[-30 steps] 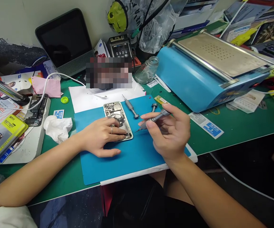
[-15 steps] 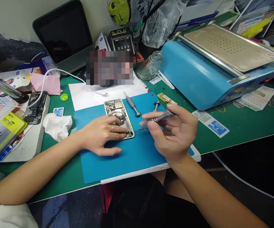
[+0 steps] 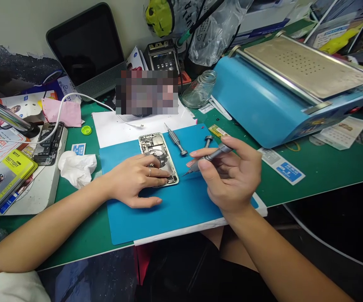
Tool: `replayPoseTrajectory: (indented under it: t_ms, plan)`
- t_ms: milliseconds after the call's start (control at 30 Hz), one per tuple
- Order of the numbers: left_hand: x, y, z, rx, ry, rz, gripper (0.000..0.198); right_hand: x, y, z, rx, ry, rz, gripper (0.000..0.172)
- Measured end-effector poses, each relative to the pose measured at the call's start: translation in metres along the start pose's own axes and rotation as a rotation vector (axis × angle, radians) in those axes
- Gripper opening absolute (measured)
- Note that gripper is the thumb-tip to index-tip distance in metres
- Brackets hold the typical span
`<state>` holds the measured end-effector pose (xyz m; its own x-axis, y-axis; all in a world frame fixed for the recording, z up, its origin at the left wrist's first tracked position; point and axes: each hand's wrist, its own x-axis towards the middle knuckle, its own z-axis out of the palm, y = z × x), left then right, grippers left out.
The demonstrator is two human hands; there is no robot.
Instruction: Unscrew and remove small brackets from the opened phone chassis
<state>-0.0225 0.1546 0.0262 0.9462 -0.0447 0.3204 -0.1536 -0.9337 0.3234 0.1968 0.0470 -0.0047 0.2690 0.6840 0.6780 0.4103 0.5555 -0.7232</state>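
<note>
An opened phone lies on the blue mat, its inner parts bare. My left hand, with a ring on one finger, rests over the phone's lower left half; the fingers are spread and the thumb is stretched out on the mat. A grey precision screwdriver is pinched in my right hand, its tip just off the phone's lower right corner and apart from it. A second screwdriver lies right of the phone. Partly hidden behind my right fingers is another grey tool.
A blue machine with a metal plate fills the right back. Near it stands a tilted glass jar. On the left are a crumpled tissue, another opened phone and a yellow battery box. A white cable crosses the back.
The view has shifted very slightly. My right hand and the screwdriver have barely moved, and my left hand stays on the phone.
</note>
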Motion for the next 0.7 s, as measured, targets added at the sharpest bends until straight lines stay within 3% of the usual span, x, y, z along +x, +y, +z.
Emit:
replayPoseTrajectory:
  t_ms: [700]
  plan:
    - [-0.0001, 0.0006, -0.0003, 0.005, -0.016, -0.007, 0.044, -0.0002, 0.0, -0.0003, -0.019, -0.012, -0.009, 0.062]
